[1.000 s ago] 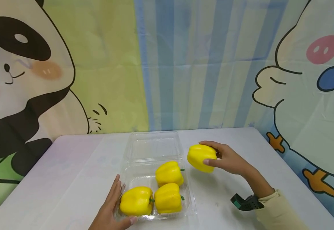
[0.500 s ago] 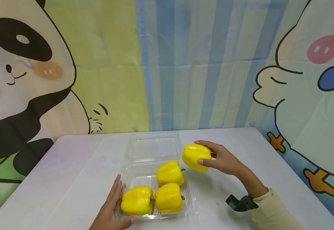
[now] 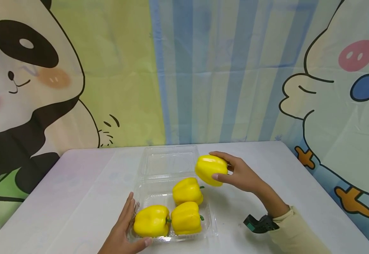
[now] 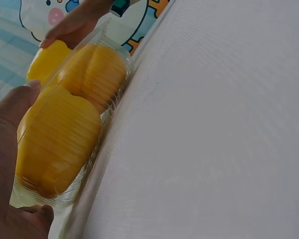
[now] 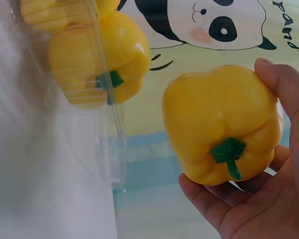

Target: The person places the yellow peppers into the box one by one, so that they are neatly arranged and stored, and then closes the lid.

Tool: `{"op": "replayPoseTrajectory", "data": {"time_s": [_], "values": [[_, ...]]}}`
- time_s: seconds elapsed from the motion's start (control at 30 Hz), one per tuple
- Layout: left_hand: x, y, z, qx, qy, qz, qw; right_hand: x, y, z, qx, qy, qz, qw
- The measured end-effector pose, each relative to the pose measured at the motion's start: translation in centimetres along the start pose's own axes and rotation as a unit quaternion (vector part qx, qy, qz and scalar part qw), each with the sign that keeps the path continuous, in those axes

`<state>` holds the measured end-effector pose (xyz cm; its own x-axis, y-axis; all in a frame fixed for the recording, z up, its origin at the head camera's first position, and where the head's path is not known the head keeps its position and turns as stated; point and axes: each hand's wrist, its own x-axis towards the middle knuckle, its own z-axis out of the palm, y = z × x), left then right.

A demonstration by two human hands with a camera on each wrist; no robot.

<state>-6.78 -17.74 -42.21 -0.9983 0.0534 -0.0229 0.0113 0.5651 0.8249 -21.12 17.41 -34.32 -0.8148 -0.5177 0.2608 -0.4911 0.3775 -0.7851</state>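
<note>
A yellow bell pepper is held in the air by my right hand, thumb on the near side and fingers over the far side. The right wrist view shows its green stem facing that camera. Below and to the left, a clear plastic clamshell box has its lid laid back. Inside sit three more yellow peppers: one at the front left, one at the front right and one at the back right. My left hand rests against the box's front left corner with straight fingers.
The clear lid lies toward the back of the white table. A cartoon-printed cloth hangs behind the table. A dark device is strapped on my right wrist, beside a cream sleeve.
My right hand has carried the held pepper left and slightly up, nearer the back right of the box. The left hand and the three boxed peppers have stayed in place.
</note>
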Motion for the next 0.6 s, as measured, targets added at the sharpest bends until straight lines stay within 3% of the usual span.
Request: {"op": "replayPoseTrajectory", "data": {"time_s": [0.6], "values": [[0.1,-0.3,-0.1,-0.002,0.002,0.017,0.9999,1.4,-2.1,2.3,0.025,-0.038,-0.027,0.999]]}}
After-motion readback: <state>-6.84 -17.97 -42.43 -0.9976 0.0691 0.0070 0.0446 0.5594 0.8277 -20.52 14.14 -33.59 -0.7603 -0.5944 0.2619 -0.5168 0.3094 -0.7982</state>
